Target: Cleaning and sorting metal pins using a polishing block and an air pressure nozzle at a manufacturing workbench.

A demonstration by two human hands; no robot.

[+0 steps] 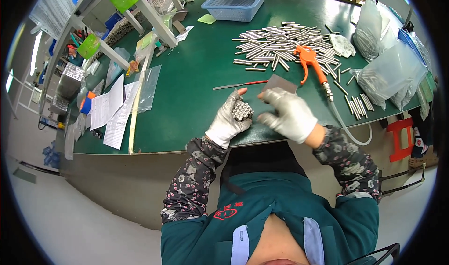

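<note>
Left hand (229, 120), in a pale glove with a bare thumb tip, is reaching in from the near table edge, palm turned inward, fingers and thumb wrapping round a bundle of metal rods (242, 111). The bundle is sitting in that palm, rod ends facing up toward the camera, long axis running roughly along the line of sight. Right hand (290, 115), gloved likewise, is hovering to the right of the bundle, back upward, fingers half bent and thumb standing apart, gripping nothing visible. Just beyond its fingers a grey plate (282, 83) is lying on the green table (187, 73); a slim red-handled tool (241, 84) is pointing crosswise ahead of the left hand. Farther out from the right hand, loose rods (262, 45) are spreading in a heap, lying at many angles, with an orange air gun (307, 59) resting against them. Well ahead of the left hand, a blue basket (234, 5) is standing open-topped. Out to the right of the right hand, a clear plastic bag (390, 70) is holding more rods.
</note>
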